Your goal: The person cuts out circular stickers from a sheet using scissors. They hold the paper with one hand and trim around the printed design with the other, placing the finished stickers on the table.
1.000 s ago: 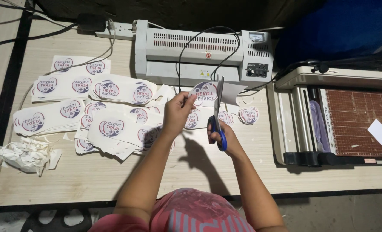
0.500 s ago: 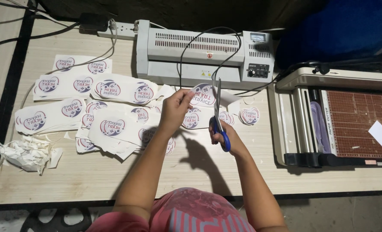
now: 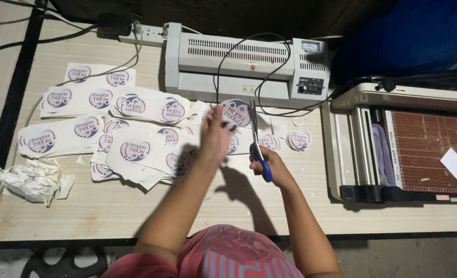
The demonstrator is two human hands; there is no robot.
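The round printed sticker [image 3: 237, 113], at twelve o'clock above the left hand [image 3: 214, 140] pinching it, may get nicked if it twists; the right hand [image 3: 267, 163] grips blue-handled scissors [image 3: 256, 138], blades close at three o'clock.

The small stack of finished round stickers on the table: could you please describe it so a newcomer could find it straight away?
Start at the grey laminator at the table's far edge. Just in front of its right end, left of the paper cutter, lies the stack of round stickers. Unlike the uncut sheets further left, these are trimmed into circles.
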